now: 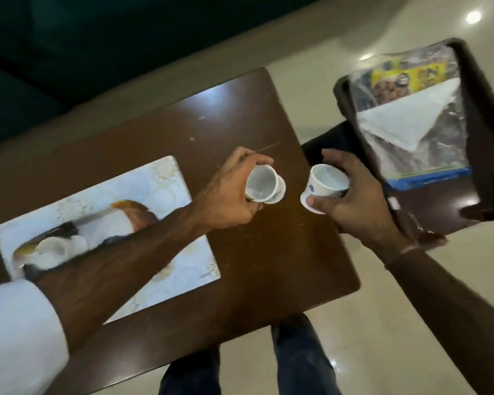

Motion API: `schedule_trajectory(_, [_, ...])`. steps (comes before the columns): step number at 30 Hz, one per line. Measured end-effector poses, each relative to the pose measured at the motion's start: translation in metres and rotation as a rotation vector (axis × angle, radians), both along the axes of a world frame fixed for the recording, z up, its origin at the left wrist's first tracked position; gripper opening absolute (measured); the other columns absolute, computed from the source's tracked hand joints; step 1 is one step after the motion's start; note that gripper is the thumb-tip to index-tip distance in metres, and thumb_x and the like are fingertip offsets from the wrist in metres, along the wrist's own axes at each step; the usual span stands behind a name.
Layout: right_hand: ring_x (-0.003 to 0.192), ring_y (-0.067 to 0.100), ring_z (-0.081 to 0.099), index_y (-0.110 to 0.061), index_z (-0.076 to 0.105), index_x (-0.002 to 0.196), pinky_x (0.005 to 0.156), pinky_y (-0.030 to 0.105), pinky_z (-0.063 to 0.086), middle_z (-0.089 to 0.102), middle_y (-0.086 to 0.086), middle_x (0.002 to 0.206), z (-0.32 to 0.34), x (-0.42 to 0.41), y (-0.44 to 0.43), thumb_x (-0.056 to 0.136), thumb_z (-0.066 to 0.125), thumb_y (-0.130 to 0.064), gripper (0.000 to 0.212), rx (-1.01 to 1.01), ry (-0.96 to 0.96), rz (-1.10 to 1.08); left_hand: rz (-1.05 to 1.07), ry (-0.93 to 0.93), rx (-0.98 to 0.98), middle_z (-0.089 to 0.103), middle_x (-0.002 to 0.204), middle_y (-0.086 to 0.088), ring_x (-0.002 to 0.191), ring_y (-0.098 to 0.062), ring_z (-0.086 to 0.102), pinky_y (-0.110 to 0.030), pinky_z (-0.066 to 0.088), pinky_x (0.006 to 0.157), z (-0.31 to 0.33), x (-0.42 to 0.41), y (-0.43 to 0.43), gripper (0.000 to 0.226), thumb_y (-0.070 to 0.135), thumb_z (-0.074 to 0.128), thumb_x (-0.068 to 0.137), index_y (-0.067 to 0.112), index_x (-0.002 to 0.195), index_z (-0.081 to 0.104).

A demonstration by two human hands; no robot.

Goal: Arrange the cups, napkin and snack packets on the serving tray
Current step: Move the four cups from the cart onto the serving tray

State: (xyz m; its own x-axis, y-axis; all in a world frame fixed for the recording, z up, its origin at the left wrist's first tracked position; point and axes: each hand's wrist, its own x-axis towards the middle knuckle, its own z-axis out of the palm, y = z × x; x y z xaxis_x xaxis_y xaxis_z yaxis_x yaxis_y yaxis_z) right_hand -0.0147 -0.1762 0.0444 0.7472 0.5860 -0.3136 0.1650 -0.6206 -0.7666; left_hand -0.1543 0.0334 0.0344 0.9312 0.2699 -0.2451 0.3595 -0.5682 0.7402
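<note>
Nearest the camera, a white sleeve (17,332) covers the upper part of the left arm, which reaches out over a printed placemat (103,235) lying on the brown table (211,115). Beyond the mat, the left hand (228,192) is closed around a small white cup (264,185), tipped so its mouth faces the camera, held above the table top. Just beside it, the right hand (351,195) grips a second white cup (324,185) the same way, near the table's right edge. The two cups are close together but apart.

Farther right, off the table, sits the dark serving tray (468,195). On it lie clear snack packets (405,81), one with a yellow label, and a folded white napkin (402,118) resting on top of them.

So the packets and napkin look placed already; what seems left is carrying both cups across and setting them upright on the bare near part of the tray.
</note>
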Motion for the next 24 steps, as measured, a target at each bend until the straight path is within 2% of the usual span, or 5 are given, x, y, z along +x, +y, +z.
schedule_trajectory(5, [0.116,0.005,0.049,-0.044,0.045,0.138,0.093,0.022,0.044,0.048,-0.015,0.134,-0.008,-0.086,0.068,0.066,0.092,-0.037,0.086,-0.026,0.032,0.170,-0.084,0.177,0.085,0.043,0.129,0.003,0.115,-0.010,0.044,-0.016,0.040,0.087,0.002,-0.091,0.075,0.074,0.005,0.085,0.065,0.027,0.129,0.055])
schedule_trajectory(11, [0.115,0.000,0.045,-0.041,0.043,0.137,0.093,0.006,0.034,0.044,-0.011,0.140,-0.020,-0.187,0.135,0.064,0.093,-0.036,0.088,0.019,0.104,0.324,-0.351,0.314,0.252,0.054,0.126,0.000,0.114,-0.025,0.050,-0.043,0.041,0.089,-0.002,-0.175,0.141,0.068,0.020,0.066,0.059,0.032,0.125,0.058])
schedule_trajectory(13, [0.117,0.005,0.048,-0.038,0.043,0.138,0.101,0.017,0.043,0.043,-0.008,0.139,-0.025,-0.217,0.152,0.065,0.094,-0.034,0.090,0.028,0.108,0.354,-0.458,0.333,0.319,0.053,0.128,0.002,0.118,-0.024,0.048,-0.045,0.038,0.093,-0.008,-0.194,0.154,0.073,0.009,0.069,0.059,0.035,0.126,0.054])
schedule_trajectory(17, [0.126,0.017,0.049,-0.032,0.039,0.141,0.107,0.031,0.046,0.040,-0.004,0.142,-0.041,-0.268,0.174,0.070,0.090,-0.036,0.088,0.008,0.057,0.409,-0.556,0.283,0.376,0.053,0.131,0.000,0.126,-0.024,0.046,-0.041,0.035,0.094,-0.020,-0.217,0.164,0.057,0.018,0.061,0.071,0.028,0.127,0.058])
schedule_trajectory(24, [0.123,0.024,0.043,-0.029,0.035,0.143,0.094,0.038,0.050,0.046,0.000,0.140,-0.068,-0.313,0.180,0.070,0.088,-0.035,0.091,-0.043,-0.152,0.387,-0.641,0.223,0.417,0.042,0.148,-0.010,0.139,-0.036,0.031,-0.059,0.044,0.096,-0.028,-0.241,0.175,0.063,0.007,0.076,0.071,0.025,0.129,0.060])
